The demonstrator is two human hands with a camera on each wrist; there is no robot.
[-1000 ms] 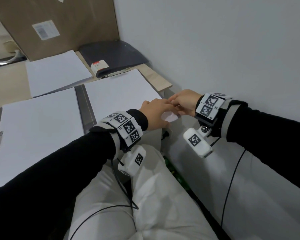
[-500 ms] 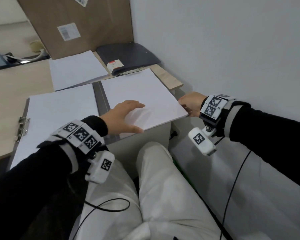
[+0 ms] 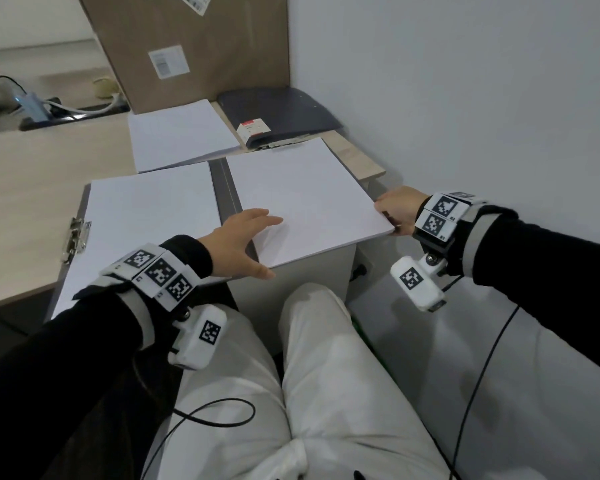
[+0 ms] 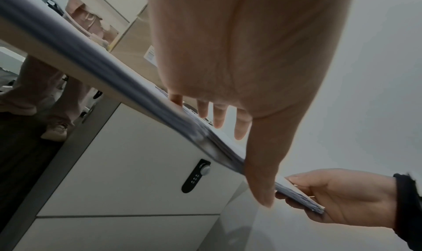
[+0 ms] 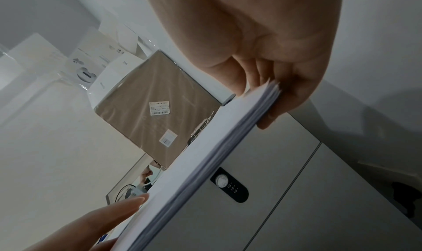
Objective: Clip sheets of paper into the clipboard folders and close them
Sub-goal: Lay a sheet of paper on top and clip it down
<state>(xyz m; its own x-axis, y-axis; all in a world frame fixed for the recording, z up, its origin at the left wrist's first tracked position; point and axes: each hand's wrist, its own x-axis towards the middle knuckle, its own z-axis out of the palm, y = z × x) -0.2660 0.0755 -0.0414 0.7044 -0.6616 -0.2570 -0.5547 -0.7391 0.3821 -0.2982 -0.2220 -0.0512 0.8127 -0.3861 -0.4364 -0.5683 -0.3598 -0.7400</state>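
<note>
An open folder (image 3: 222, 178) lies across the middle of the head view, its grey spine running between two white stacks. The left stack (image 3: 146, 220) sits under a metal clip (image 3: 75, 239) at the folder's far left edge. The right stack (image 3: 302, 199) lies on the other half, with its near right corner sticking out past the desk (image 3: 25, 188) and over a white cabinet (image 3: 312, 271).

The left hand (image 3: 238, 242) lies over the near left part of the right stack, fingers straight and spread, thumb stretched along the near edge. In the left wrist view its fingers (image 4: 219, 116) reach over the top sheet and the thumb crosses the paper's edge (image 4: 228, 157); it holds nothing.

The right hand (image 3: 397, 209) has the right stack by that overhanging corner, at the right of centre. The right wrist view shows the thumb on top and curled fingers (image 5: 294, 96) underneath, pinching the whole thickness of sheets (image 5: 228, 141). The corner sits a little above the cabinet front, where a black dial lock (image 5: 229, 184) shows.

Toward the top of the head view lies a third, loose stack (image 3: 181, 133), and right of it a closed dark folder (image 3: 284, 112) with a small red-and-white box (image 3: 253, 129) on it. A brown carton (image 3: 194, 46) stands behind them against the wall.
</note>
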